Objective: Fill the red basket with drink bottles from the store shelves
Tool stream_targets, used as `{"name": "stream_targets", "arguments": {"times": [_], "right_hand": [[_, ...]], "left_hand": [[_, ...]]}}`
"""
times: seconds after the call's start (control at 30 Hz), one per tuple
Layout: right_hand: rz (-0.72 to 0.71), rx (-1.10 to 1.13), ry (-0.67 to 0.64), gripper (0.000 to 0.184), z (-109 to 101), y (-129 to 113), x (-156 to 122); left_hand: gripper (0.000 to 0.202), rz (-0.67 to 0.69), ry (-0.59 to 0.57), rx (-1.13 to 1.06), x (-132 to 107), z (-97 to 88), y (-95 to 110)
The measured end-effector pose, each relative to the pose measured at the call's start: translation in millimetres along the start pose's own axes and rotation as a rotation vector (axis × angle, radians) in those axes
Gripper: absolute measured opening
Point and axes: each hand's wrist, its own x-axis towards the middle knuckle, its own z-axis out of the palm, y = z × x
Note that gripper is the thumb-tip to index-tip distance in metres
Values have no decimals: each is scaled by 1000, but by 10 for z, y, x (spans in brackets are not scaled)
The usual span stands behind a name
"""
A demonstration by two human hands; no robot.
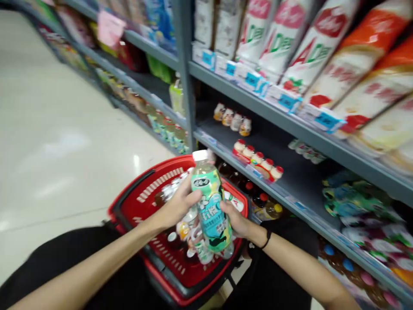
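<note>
A drink bottle (212, 215) with a white cap and a green, yellow and blue label is held in both hands, tilted, above a red shopping basket (129, 196). My left hand (182, 200) wraps around the bottle's left side, thumb across the label. On the lower right side, my right hand (237, 219) grips it too, with a dark band on the wrist. Under the bottle, several small bottles and packs (182, 232) lie in the basket, partly hidden by my hands and the bottle.
Grey store shelves (280, 107) rise in front and to the right. Tall milk-drink bottles (280, 38) line the upper shelf; a red-capped multipack (257, 159) sits on the one below. Capped bottles (263, 200) stand at the bottom. Pale tiled floor (64, 150) lies to the left.
</note>
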Motion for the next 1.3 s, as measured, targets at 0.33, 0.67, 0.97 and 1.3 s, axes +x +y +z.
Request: {"name": "stream_targets", "arguments": {"times": [0.33,0.67,0.97,1.3], "right_hand": [[-65,-122,39,58,-1,48,61],[-207,-157,80,47,34,196,-91],[-241,-247,59,53,128,308,-154],[-255,-394,76,73,63,302,-88]], "left_hand": [[77,43,7,-159,17,-69,17],[75,114,-75,-186,-92,21,55],[69,100,-89,-114,-226,-13,77],[64,122,-108,-42,-163,-21,118]]}}
